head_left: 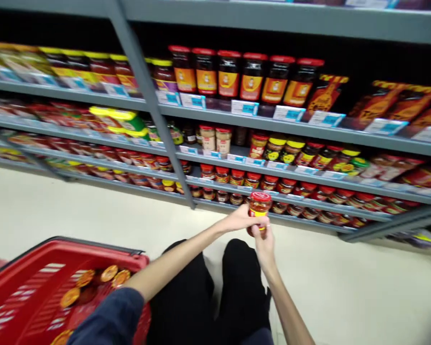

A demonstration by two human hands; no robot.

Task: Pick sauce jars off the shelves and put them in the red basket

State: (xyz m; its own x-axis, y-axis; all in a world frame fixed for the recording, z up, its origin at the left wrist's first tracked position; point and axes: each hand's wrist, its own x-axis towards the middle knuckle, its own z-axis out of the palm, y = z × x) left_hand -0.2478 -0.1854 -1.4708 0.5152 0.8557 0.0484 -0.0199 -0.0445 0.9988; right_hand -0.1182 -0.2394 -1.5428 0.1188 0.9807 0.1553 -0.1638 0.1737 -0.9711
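A glass jar (260, 203) with a red lid and a red and yellow label is held upright in front of the lowest shelves. My left hand (242, 219) wraps round its left side, the fingers across the front of the label. From below and the right, my right hand (265, 242) grips the lower part of the same jar. Behind it, rows of red-lidded jars (252, 180) stand on the lower shelf. The jar's contents look dark reddish, but the print is too blurred to read.
A red shopping basket (136, 262) stands at my left, with several round orange-topped items (109, 273) inside. Grey shelving (215, 115) spans the view, with a slanted upright post (158, 115). Taller dark jars (253, 76) line an upper shelf. Pale floor (326, 278) lies around my knees.
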